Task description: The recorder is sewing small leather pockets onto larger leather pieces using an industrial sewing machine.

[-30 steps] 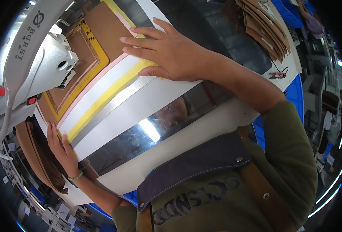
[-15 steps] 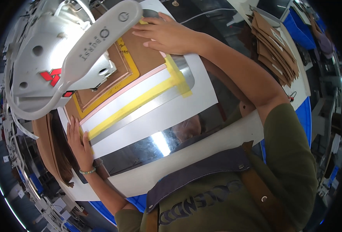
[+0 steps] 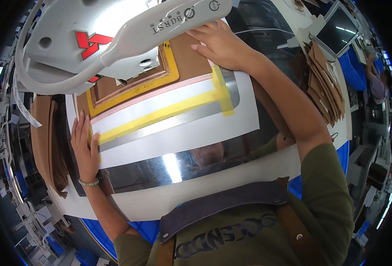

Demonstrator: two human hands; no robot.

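2 hands (image 3: 84, 146) (image 3: 220, 44) press flat on the template's (image 3: 169, 115) opposite ends.

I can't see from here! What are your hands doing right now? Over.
Left hand flat on the template's left edge. Right hand pressing its far corner. White sewing machine head covers the brown piece.

— What did the big flat plate (image 3: 169, 166) look like?
— It was shiny metal, smooth like a mirror, with a bright glare at 6 o'clock. The white sheet (image 3: 196, 135) on it looked like matt plastic.
— And the stripes?
— Yellow tape (image 3: 160, 116), papery and dull. The brown piece (image 3: 191, 60) under the right hand (image 3: 220, 44) looked like smooth leather or card; I could not tell which.
— The machine at 11 o'clock?
— The sewing machine (image 3: 94, 40) was glossy white painted metal. At 3 o'clock lay a brown stack (image 3: 322, 82), matt like card.
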